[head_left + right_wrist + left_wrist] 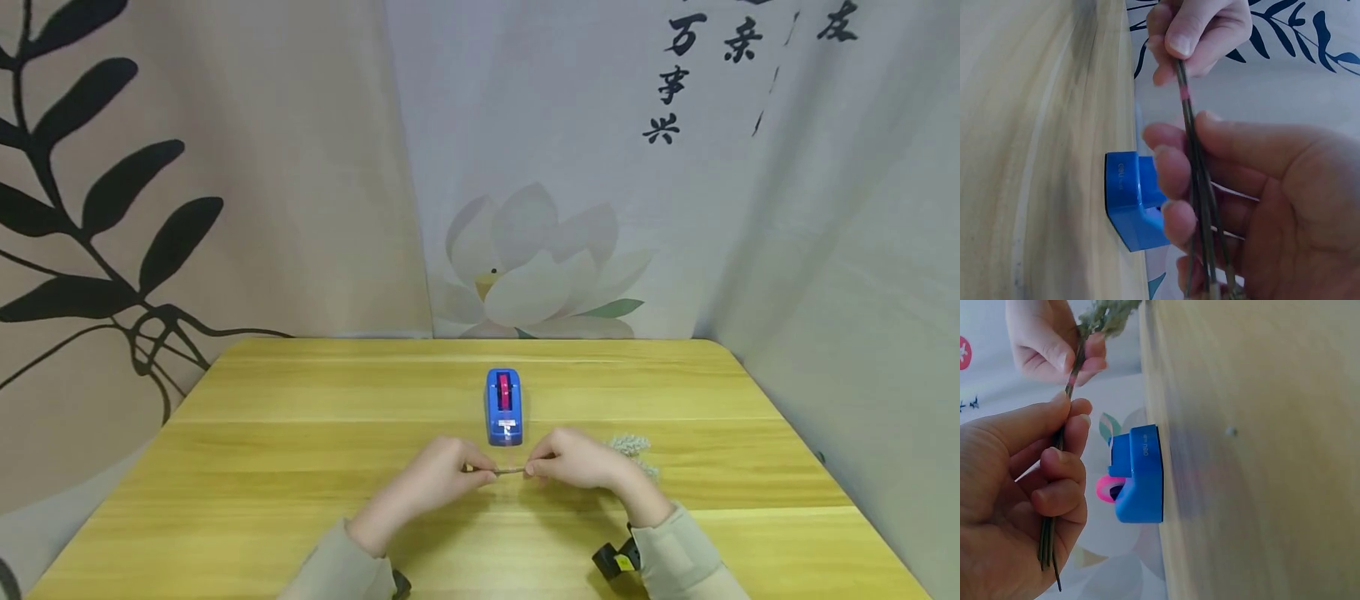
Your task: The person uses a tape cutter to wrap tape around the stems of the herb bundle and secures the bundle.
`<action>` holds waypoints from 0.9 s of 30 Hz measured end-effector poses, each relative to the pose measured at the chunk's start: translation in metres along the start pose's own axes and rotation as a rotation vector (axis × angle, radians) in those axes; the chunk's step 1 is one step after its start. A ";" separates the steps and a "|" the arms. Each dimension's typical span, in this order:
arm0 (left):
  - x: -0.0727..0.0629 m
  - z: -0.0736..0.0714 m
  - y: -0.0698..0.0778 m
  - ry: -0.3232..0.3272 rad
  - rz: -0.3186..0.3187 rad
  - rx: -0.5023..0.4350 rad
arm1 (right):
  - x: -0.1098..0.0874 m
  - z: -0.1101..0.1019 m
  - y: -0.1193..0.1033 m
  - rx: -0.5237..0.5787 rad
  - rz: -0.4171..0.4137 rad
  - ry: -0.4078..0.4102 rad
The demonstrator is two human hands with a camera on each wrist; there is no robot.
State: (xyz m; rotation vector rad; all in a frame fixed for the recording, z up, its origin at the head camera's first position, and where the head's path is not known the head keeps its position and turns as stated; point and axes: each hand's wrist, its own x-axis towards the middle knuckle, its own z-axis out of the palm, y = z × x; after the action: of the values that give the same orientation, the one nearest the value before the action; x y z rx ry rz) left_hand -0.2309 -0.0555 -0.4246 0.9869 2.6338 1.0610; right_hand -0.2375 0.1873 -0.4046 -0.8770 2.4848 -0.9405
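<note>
Pinching slender, straight, pink-banded stems (1190, 122): curled fingers (1173, 172).

Table (300, 400), lotus print (540, 267), seemingly cloth backdrop (300, 125)

"What reads on the cloth backdrop (570, 125)?"
"Black brush characters: 万事兴 down one column, 亲 and 友 farther right, another cut by the top edge."
"And the blue tape dispenser (1142, 487)?"
"'deli', apparently, on its side. The white label (507, 424) is too small."
"That red round mark (964, 353)?"
"Cut off, illegible."
</note>
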 end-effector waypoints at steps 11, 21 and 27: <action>-0.001 0.000 -0.001 -0.014 -0.024 -0.042 | 0.000 0.002 -0.009 -0.082 0.023 0.089; -0.001 -0.002 -0.002 -0.076 0.016 -0.004 | 0.004 0.005 -0.005 -0.064 0.003 0.077; -0.001 -0.002 -0.004 -0.075 0.027 -0.020 | 0.005 0.008 -0.001 -0.029 0.017 0.069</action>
State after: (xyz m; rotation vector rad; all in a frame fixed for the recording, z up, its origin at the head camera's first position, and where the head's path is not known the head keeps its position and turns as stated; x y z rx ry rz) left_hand -0.2328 -0.0593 -0.4260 1.0405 2.5522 1.0329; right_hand -0.2371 0.1799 -0.4100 -0.8445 2.5659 -0.9460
